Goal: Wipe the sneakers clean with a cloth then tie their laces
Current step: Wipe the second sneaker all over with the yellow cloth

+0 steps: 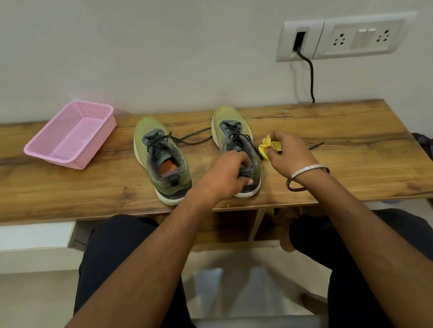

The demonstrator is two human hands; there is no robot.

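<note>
Head view: my left hand (227,172) grips the heel of the right-side sneaker (235,145) while my right hand (286,151) pinches a crumpled yellow cloth (267,146).

Both olive-green mesh sneakers stand upright, toes toward the wall, on the wood-grain surface (343,130); the left-side sneaker (160,157) sits apart, its dark laces (192,136) loose and trailing between the pair. My left forearm reaches forward, fingers curled over the collar and thumb against the white sole. My right wrist, ringed by a metal bangle (308,172), bends inward, fingertips bunched on the cloth just beside the shoe. A pink perforated plastic basket (71,134) lies at the far left.
</note>
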